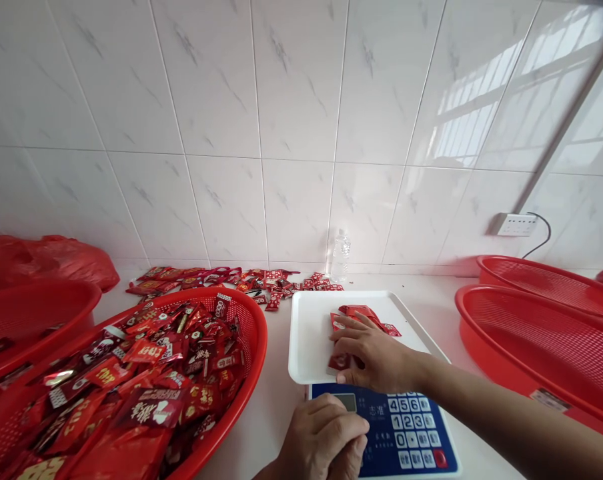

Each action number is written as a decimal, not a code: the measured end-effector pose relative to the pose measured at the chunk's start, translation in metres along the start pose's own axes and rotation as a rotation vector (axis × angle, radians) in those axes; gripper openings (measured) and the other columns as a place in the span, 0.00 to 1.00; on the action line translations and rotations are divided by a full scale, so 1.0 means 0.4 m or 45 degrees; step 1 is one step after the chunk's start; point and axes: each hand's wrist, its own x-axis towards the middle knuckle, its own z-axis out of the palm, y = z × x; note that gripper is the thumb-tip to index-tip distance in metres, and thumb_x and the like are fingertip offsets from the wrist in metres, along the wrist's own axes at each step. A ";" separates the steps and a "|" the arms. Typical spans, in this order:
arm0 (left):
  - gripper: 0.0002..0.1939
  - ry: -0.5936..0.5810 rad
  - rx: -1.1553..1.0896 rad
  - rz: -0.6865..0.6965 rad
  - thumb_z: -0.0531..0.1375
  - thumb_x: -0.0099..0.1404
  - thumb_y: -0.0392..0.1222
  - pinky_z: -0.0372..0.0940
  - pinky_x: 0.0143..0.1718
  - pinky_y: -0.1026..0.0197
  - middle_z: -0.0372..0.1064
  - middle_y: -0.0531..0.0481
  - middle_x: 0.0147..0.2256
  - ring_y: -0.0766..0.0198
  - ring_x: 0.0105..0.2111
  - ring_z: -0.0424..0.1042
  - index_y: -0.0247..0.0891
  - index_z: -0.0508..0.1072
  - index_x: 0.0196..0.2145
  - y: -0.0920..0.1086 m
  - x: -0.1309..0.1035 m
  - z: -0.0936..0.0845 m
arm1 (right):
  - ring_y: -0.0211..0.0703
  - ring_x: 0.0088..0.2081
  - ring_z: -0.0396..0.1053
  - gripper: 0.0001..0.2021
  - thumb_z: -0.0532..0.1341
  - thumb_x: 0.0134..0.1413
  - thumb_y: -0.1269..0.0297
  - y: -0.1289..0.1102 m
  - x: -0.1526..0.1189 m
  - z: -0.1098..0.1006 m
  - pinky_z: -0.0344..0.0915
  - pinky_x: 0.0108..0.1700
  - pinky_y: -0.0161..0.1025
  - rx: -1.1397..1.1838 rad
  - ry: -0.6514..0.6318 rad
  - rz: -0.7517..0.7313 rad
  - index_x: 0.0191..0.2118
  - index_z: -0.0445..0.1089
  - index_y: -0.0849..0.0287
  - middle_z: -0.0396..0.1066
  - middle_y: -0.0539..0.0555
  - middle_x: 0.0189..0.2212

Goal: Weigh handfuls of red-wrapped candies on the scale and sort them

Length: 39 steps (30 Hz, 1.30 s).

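Main risk, as judged: a false reading. The right hand [366, 353] lay over the small red packets [361, 311] on the white tray [304, 347], and any weight passed down through the palm or wrist would have loaded the scale [376, 460] beneath. Second risk: the packets sat loose and partly overlapping, with slick-looking wrappers — a sideways sweep of the fingers could have slid one toward the tray's right edge. Third: the left hand [324, 433] was close to the display [349, 402] and covered part of it (poor spot for reading digits); a drift to the right could also have pressed a key on the keypad [416, 421].

Pose. Right forearm came in from the near right corner, crossing above the keypad's far rows and the tray's near right part. Fingers were spread and pointed left, palm down, thumb nearest the tray's near edge; they covered the packets rather than clamping one. The left hand was curled into a loose fist at the near left of the scale, knuckles up, nothing visible in it — whether it rested on the casing or was held just above could not be told from this angle. The two hands were apart, the right farther off.
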 end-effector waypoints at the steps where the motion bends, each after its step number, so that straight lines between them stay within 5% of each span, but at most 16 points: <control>1: 0.07 0.002 0.006 0.003 0.53 0.66 0.35 0.66 0.26 0.64 0.71 0.49 0.23 0.65 0.22 0.68 0.36 0.69 0.40 0.000 -0.002 0.001 | 0.52 0.66 0.46 0.19 0.56 0.58 0.43 0.007 -0.009 -0.003 0.41 0.66 0.53 -0.026 0.034 0.018 0.42 0.72 0.52 0.66 0.51 0.55; 3: 0.07 0.011 0.016 0.016 0.53 0.66 0.35 0.66 0.26 0.64 0.71 0.49 0.23 0.65 0.22 0.68 0.36 0.69 0.40 0.001 -0.005 0.003 | 0.51 0.65 0.48 0.17 0.56 0.58 0.45 0.025 -0.026 -0.008 0.43 0.66 0.52 -0.090 0.102 0.107 0.39 0.72 0.53 0.63 0.52 0.57; 5: 0.07 0.020 0.018 0.019 0.53 0.66 0.35 0.66 0.26 0.64 0.71 0.49 0.23 0.65 0.22 0.68 0.36 0.69 0.40 0.001 -0.006 0.004 | 0.54 0.66 0.44 0.20 0.56 0.57 0.44 0.044 -0.037 -0.011 0.44 0.65 0.56 -0.109 0.119 0.261 0.45 0.71 0.51 0.56 0.53 0.62; 8: 0.07 0.015 0.008 0.017 0.53 0.65 0.35 0.67 0.26 0.64 0.71 0.49 0.23 0.65 0.22 0.68 0.36 0.69 0.39 -0.001 -0.007 0.004 | 0.61 0.68 0.31 0.35 0.55 0.52 0.36 0.073 -0.041 -0.004 0.39 0.63 0.66 -0.027 0.020 0.482 0.63 0.54 0.44 0.40 0.53 0.68; 11: 0.07 -0.011 0.004 0.001 0.53 0.65 0.34 0.67 0.27 0.64 0.71 0.49 0.24 0.65 0.23 0.68 0.36 0.69 0.40 -0.003 -0.007 0.002 | 0.65 0.68 0.26 0.42 0.53 0.50 0.32 0.093 -0.030 0.011 0.34 0.62 0.70 0.024 -0.077 0.557 0.67 0.42 0.42 0.31 0.54 0.70; 16: 0.07 -0.021 0.007 -0.010 0.53 0.65 0.34 0.66 0.27 0.65 0.71 0.49 0.24 0.65 0.23 0.68 0.35 0.70 0.39 -0.003 -0.006 -0.001 | 0.57 0.66 0.44 0.34 0.55 0.55 0.40 0.109 0.004 0.027 0.50 0.62 0.58 -0.060 0.069 0.386 0.65 0.51 0.44 0.47 0.53 0.66; 20: 0.07 -0.011 0.005 0.002 0.53 0.66 0.34 0.65 0.26 0.65 0.70 0.49 0.23 0.65 0.23 0.67 0.35 0.69 0.39 -0.001 -0.006 -0.001 | 0.52 0.57 0.58 0.21 0.54 0.61 0.51 0.114 0.023 0.030 0.57 0.57 0.49 -0.090 0.230 0.390 0.57 0.64 0.49 0.63 0.56 0.56; 24: 0.07 -0.018 -0.001 0.002 0.53 0.66 0.34 0.66 0.27 0.64 0.70 0.48 0.24 0.65 0.23 0.68 0.35 0.69 0.39 -0.003 -0.008 0.000 | 0.47 0.45 0.67 0.16 0.53 0.62 0.53 0.127 0.031 0.035 0.64 0.46 0.42 -0.071 0.376 0.425 0.48 0.69 0.54 0.69 0.56 0.45; 32: 0.07 0.000 0.010 0.003 0.53 0.66 0.34 0.67 0.27 0.65 0.71 0.49 0.24 0.66 0.23 0.68 0.35 0.70 0.39 0.002 -0.001 -0.005 | 0.41 0.38 0.70 0.15 0.50 0.63 0.52 0.174 0.046 0.007 0.65 0.40 0.37 0.013 0.643 0.563 0.40 0.69 0.54 0.71 0.52 0.39; 36: 0.07 0.008 0.024 0.006 0.53 0.66 0.34 0.66 0.26 0.65 0.71 0.49 0.23 0.65 0.23 0.68 0.36 0.70 0.39 0.001 -0.002 -0.004 | 0.42 0.35 0.71 0.17 0.49 0.63 0.49 0.177 0.024 -0.007 0.66 0.38 0.39 0.012 0.583 0.599 0.44 0.69 0.52 0.73 0.51 0.35; 39: 0.07 0.002 0.011 0.017 0.52 0.67 0.35 0.66 0.26 0.65 0.71 0.49 0.24 0.65 0.23 0.68 0.36 0.70 0.39 -0.003 -0.005 0.001 | 0.50 0.48 0.68 0.23 0.50 0.60 0.43 0.164 -0.003 -0.009 0.64 0.47 0.47 -0.030 0.486 0.591 0.52 0.67 0.51 0.73 0.55 0.44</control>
